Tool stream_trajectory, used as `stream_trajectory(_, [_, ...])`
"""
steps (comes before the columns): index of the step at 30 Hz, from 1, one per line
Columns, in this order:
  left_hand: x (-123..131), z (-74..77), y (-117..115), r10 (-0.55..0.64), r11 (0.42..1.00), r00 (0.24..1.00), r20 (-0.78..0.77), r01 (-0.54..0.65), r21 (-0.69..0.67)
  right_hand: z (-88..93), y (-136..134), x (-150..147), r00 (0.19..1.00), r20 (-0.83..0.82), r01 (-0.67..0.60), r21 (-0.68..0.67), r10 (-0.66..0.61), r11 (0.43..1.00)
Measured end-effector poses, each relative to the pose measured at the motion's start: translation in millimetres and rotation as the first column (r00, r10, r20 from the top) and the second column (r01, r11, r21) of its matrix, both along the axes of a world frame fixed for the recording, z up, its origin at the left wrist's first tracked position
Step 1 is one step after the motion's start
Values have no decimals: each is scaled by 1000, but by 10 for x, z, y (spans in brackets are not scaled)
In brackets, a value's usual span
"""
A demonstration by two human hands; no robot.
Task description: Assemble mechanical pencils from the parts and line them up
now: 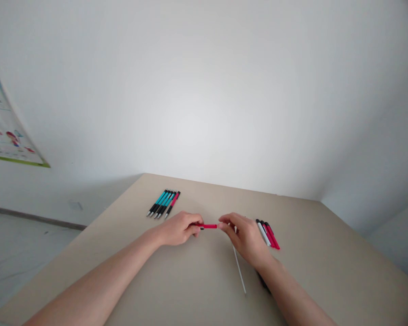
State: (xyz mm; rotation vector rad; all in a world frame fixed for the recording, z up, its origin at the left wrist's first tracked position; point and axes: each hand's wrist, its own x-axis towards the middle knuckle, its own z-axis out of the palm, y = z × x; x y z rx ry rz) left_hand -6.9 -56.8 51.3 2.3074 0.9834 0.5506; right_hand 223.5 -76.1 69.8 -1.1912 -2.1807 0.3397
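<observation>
My left hand (180,227) and my right hand (244,235) meet over the middle of the beige table (190,290). Both are closed on the ends of a red pen barrel (208,226) held level between them. A thin white refill (239,269) runs down from under my right hand onto the table. To the far left lies a row of several teal and black pens (162,203), with one red and black pen at its right side. Right of my right hand lie a white pen and two red pens (268,234) side by side.
A dark object (262,281) lies partly hidden under my right forearm. A white wall stands behind the table, and a poster (3,127) hangs at the far left. Grey floor shows left of the table.
</observation>
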Motion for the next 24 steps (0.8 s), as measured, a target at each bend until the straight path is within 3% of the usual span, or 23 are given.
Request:
stream_trajectory(4, [1,4,-8,18,999,998,61,-16,-39,91,41,131,931,263,277,-64,-251,959])
stream_trajectory(6, [4,7,-13,19,998,995,98,-14,-54,108,51,177,876,410,325,-111,-254,939])
stream_trajectory(10, [1,3,-14,13,998,993,115,-6,-55,60,20,176,842,523,263,-186,-131,947])
stream_trajectory(17, [-31,-19,14,53,987,998,-17,-50,154,-27,-56,50,919,392,170,-335,-27,927])
stream_trajectory(24, [-15,15,34,-35,971,999,-39,43,236,43,-72,-28,997,83,33,-292,-9,956])
